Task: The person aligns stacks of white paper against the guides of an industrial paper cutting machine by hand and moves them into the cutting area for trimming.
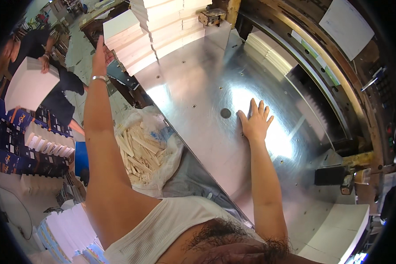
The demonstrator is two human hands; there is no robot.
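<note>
Head view: we rest our right hand (pixel 256 125) palm down on the shiny metal desk (pixel 207 147), its fingers spread apart, just right of a dark round spot (pixel 225 113). Our left hand (pixel 100 59) is at the far left, straight-fingered and seen edge-on beside the pale paper stacks (pixel 130 46); we cannot tell how firmly it touches them. These stand along the desk's far edge. Near us, left of the desk, a translucent bag (pixel 174 154) holds pale strips (pixel 138 154). Farther left, a co-worker (pixel 68 86) holds a white block (pixel 31 83).
</note>
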